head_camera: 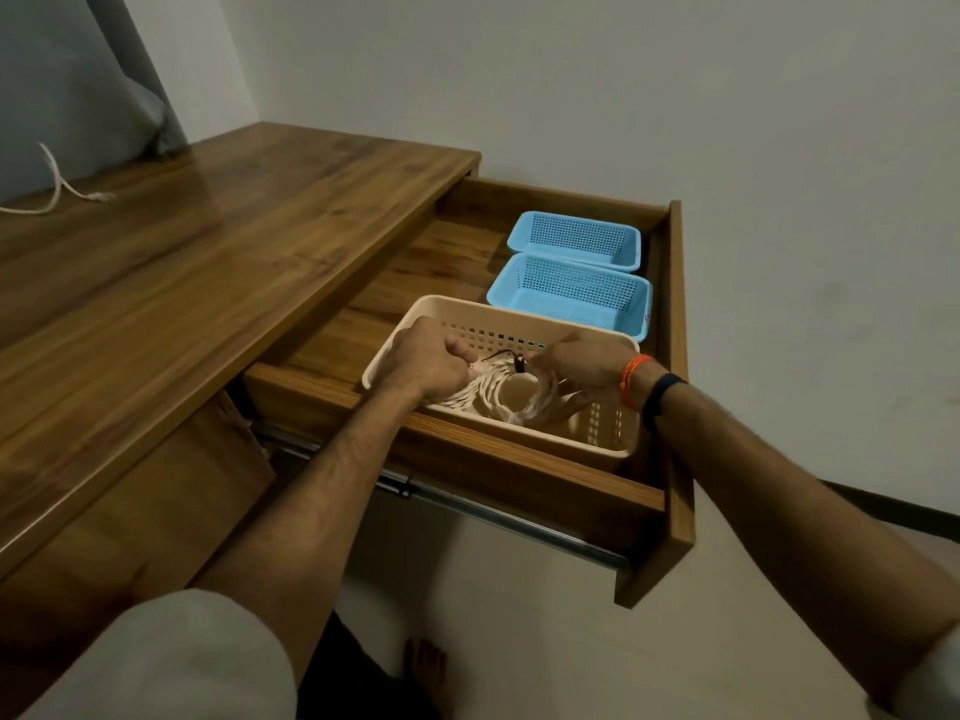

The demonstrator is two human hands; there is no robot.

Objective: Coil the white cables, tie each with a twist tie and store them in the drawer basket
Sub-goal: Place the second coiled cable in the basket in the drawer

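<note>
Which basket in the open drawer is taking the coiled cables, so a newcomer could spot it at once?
Find the open wooden drawer pulled out beside the desk top. Three baskets stand in a row inside it; take the beige basket nearest the person, where both hands meet over a coiled white cable. The two blue baskets behind it hold no cable.

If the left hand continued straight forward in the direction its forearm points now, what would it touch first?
Probably the far perforated wall of the beige plastic basket. The left hand grips the coiled white cable inside it, and beyond lies the nearer blue plastic basket. Depth is uncertain.
</note>
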